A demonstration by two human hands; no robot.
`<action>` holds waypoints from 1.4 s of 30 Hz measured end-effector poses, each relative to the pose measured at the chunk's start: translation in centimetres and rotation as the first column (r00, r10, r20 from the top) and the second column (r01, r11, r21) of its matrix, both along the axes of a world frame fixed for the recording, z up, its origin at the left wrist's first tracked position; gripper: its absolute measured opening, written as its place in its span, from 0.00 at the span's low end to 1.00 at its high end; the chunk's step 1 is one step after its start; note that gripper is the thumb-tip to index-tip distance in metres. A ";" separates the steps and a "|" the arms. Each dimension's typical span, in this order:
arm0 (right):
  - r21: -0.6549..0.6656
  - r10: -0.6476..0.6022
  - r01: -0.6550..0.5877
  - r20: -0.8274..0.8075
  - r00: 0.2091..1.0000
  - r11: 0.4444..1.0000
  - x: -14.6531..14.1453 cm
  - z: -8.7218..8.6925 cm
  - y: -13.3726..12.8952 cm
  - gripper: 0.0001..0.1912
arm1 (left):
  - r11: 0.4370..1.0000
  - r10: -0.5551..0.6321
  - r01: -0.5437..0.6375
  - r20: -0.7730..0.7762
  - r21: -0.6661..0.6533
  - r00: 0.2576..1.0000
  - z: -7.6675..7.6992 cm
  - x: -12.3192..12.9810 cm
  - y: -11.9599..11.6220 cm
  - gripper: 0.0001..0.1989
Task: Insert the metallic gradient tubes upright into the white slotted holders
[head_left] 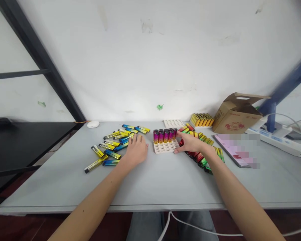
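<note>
A white rack with round holes point(162, 148) sits mid-table, with several purple-and-orange tubes point(165, 136) upright in its back rows. My right hand point(190, 142) grips the rack's right side, thumb at the front corner and fingers by the rear tubes. My left hand point(137, 149) lies palm down at the right edge of a loose pile of shiny yellow and blue tubes point(112, 143) with dark ends. Its fingers are slightly apart, reaching over the tubes, and what lies under them is partly hidden. Behind my right hand, red, green and yellow tubes point(219, 153) lie heaped.
A second white rack point(174, 123) stands by the wall, beside a rack full of yellow tubes point(202, 119). An open cardboard box point(237, 117), a tablet point(230, 150) and a power strip point(278, 137) are on the right. A white case point(93, 124) lies back left.
</note>
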State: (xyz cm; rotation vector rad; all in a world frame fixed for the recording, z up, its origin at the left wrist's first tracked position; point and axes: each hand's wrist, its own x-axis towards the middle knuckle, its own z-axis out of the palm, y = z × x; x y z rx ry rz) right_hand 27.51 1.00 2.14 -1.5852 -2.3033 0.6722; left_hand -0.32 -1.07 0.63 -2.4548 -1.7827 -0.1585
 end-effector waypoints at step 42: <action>0.343 0.023 -0.043 0.060 0.998 0.938 -3.1 -1.9 0.4 0.36 | 0.996 -0.054 0.048 0.078 0.070 0.996 -1.6 -0.3 1.7 0.22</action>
